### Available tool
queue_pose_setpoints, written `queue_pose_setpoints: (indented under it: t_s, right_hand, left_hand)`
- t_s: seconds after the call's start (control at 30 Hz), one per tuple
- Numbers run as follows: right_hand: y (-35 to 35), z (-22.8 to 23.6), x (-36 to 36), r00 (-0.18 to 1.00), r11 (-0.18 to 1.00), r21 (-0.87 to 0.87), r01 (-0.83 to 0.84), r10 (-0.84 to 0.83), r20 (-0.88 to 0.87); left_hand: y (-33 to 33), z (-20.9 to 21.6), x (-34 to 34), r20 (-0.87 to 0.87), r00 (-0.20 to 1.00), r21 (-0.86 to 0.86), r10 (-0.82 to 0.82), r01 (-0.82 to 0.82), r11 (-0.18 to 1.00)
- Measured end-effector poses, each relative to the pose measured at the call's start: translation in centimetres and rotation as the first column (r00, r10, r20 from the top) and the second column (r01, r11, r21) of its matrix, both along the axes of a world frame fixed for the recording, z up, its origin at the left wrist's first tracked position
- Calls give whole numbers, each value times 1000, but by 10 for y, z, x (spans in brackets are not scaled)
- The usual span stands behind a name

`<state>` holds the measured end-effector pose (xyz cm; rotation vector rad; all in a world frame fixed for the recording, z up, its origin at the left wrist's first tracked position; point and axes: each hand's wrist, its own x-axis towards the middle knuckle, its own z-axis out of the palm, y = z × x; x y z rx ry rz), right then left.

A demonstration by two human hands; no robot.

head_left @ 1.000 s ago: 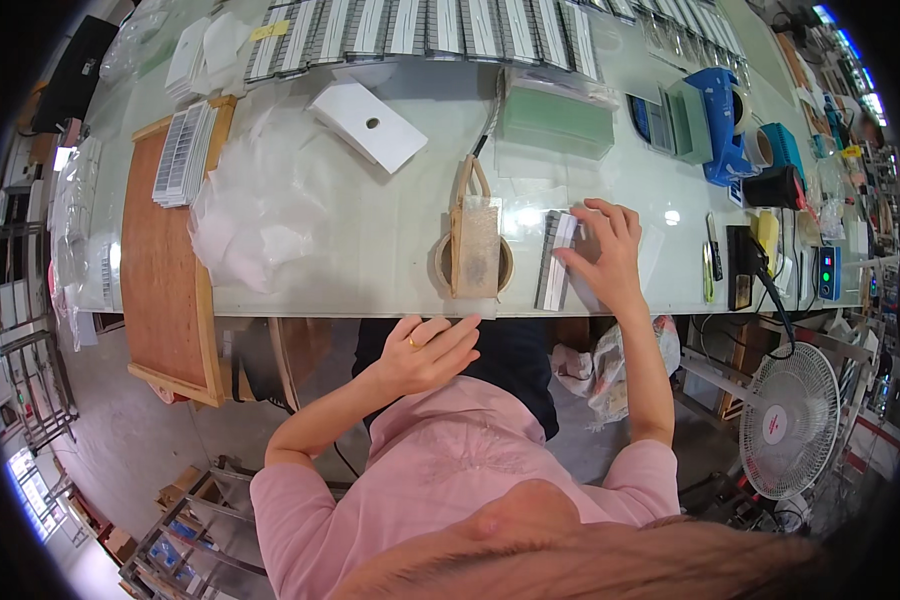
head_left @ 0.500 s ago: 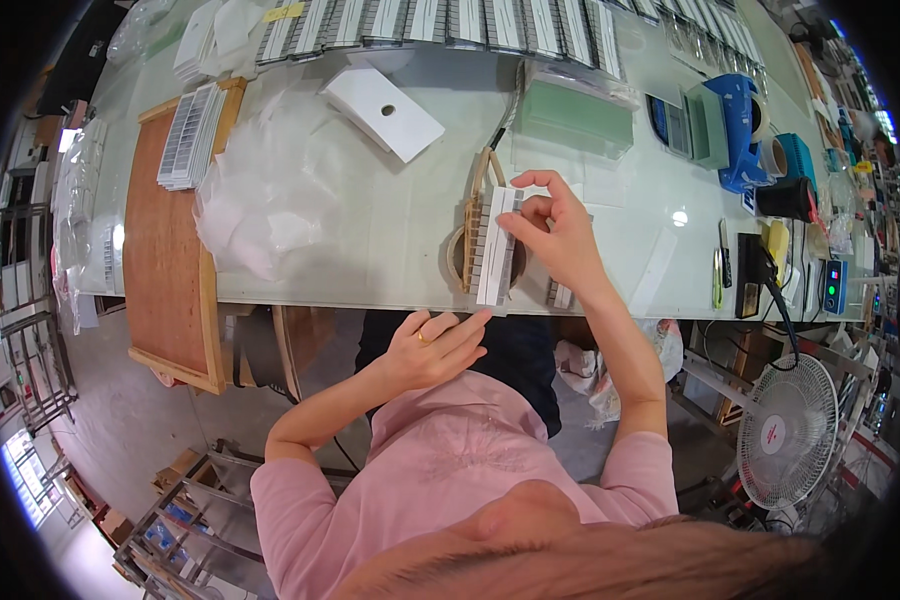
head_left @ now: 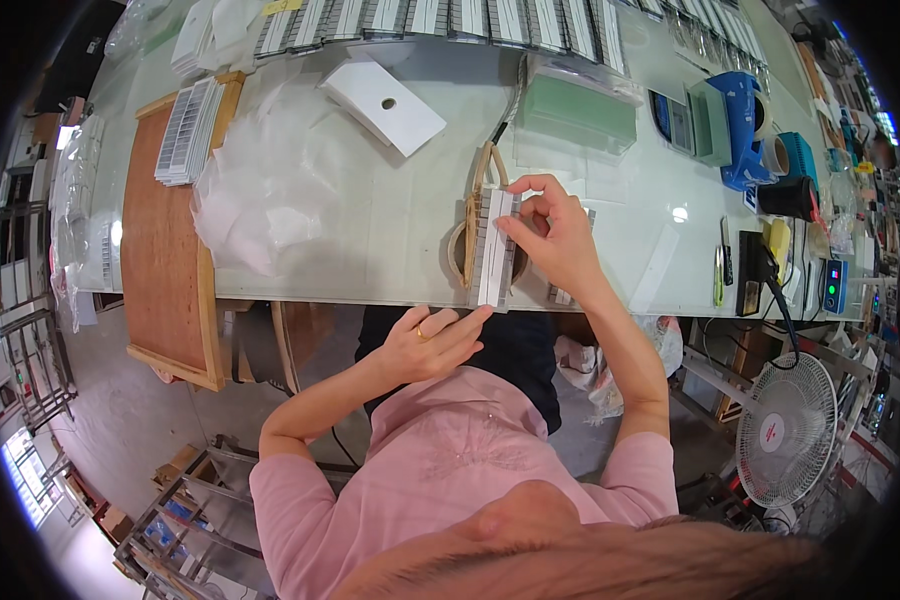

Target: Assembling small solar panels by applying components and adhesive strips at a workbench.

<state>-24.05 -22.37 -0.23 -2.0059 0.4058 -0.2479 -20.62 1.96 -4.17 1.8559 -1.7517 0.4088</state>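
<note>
A long, narrow grey-and-white strip piece (head_left: 491, 250), with dark marks along both sides and a line down its white middle, lies lengthwise at the table's front edge. It rests over a tan wooden holder (head_left: 471, 225) and a brown ring (head_left: 456, 256), both partly hidden under it. My right hand (head_left: 560, 238) grips the far part of the strip, thumb on its face and index finger at its far end. My left hand (head_left: 428, 342), wearing a ring, has its fingers stretched out, the index fingertip at the strip's near end.
Left of the strip lie crumpled clear plastic (head_left: 260, 190), a white block with a hole (head_left: 385, 105) and a wooden board (head_left: 165, 240) bearing stacked cards (head_left: 190, 130). Similar strips (head_left: 465, 20) line the back. A green glass stack (head_left: 578, 110) and blue tape dispenser (head_left: 738, 130) stand right.
The strip's face has turned slightly, and a dark line now shows down its white middle. Both hands stay in nearly the same places.
</note>
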Motion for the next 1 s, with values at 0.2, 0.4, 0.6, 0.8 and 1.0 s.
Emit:
queue_pose_setpoints:
  t_s: [0.2,0.4,0.6,0.8,1.0]
  right_hand:
    - [0,1,-1,998,999,-35,-7,9,55]
    - [0,1,-1,993,962,-270,34,-3,115]
    - [-4,-5,3,999,972,-229,42,-33,42]
    - [-5,-5,3,999,965,-260,44,-40,21]
    - [-6,-8,2,998,932,-360,39,-18,61]
  left_hand:
    - [1,0,0,12,1000,14,6,-6,1000]
    - [1,0,1,4,1000,9,-3,3,1000]
    - [2,0,1,3,1000,12,-2,2,1000]
    - [4,-2,1,2,1000,27,-8,8,1000]
    - [4,-3,1,12,1000,31,-11,10,999]
